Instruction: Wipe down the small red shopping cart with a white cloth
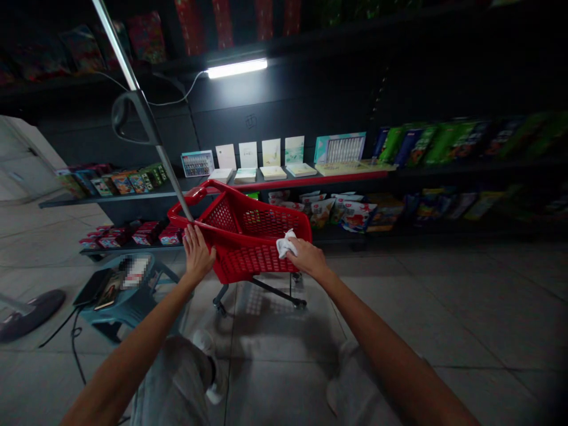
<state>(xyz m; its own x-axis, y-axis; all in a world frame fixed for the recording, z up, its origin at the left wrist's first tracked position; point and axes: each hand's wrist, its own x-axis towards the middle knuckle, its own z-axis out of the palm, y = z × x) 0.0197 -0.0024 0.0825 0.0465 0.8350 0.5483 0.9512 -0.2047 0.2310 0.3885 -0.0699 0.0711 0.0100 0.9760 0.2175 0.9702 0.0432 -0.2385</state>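
A red plastic shopping basket on wheels (248,228) stands on the tiled floor in front of me, tilted. My left hand (196,248) lies on the basket's near left rim with its fingers stretched out flat. My right hand (306,255) is closed on a crumpled white cloth (285,242) and presses it against the basket's near right rim. A long metal handle (146,118) with a grey grip rises from the basket up to the left. My knees show at the bottom.
Dark shelves (310,177) with booklets, paint sets and packets run behind the basket under a strip light (236,68). A blue-green plastic stool (124,296) with a phone on it stands at left, beside a fan base (26,313) and cable.
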